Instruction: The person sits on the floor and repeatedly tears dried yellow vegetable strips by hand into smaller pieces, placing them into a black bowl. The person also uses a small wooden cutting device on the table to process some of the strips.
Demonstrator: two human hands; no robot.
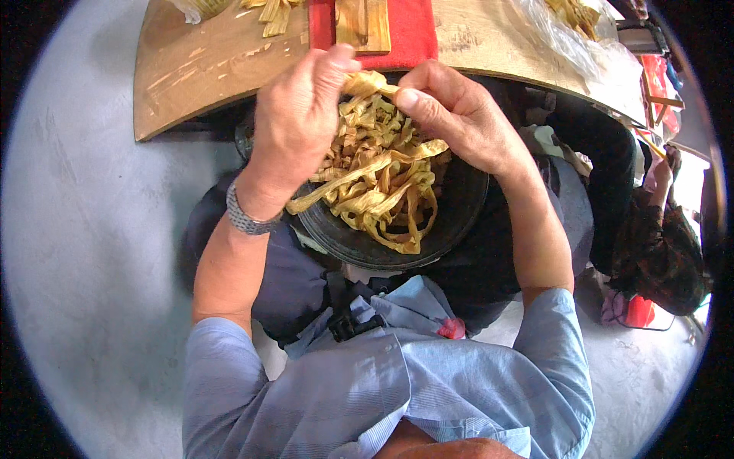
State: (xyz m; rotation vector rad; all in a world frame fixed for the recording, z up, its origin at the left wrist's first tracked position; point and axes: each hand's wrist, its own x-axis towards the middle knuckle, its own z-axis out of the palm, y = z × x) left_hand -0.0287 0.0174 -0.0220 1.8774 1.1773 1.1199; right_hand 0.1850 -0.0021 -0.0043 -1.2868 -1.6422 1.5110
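Observation:
My left hand [299, 115] pinches one side of a yellowish dried plant strip [367, 84], bunched or knotted between my hands. On the other side, my right hand [459, 112] grips its narrower part between thumb and forefinger. Both hands are raised above a dark round basin [459, 221] that rests on my lap. A heap of loose, curled strips of the same kind [373, 183] fills much of the basin, and one long strip lies across the top. The fingertips of my left hand are partly hidden.
Ahead stands a wooden table [229, 63] with a red cloth [414, 34] and a wooden block [378, 28] on it. More strips [278, 17] lie at its far left part, and a clear plastic bag [573, 51] at the right. Another person's hand [664, 172] shows at far right.

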